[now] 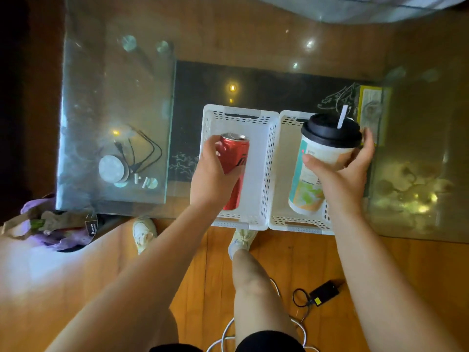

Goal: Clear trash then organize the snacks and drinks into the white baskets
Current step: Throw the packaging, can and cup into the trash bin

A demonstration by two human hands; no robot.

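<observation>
Glass desk (114, 97) looks cleared; our left hand (210, 174) grips a can (234, 163), right hand (342, 174) a cup (322, 163), both over empty baskets (269, 148), not yet placed.

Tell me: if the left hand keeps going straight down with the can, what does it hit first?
Likely the floor of the left white basket; the left hand holds the red can over it. Height unclear.

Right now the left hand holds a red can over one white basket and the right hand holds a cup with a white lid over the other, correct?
Nearly. The cup in the right hand has a black lid, not white, as the head view shows. The left hand does hold the red can over the left basket, with the cup over the right basket.
</observation>
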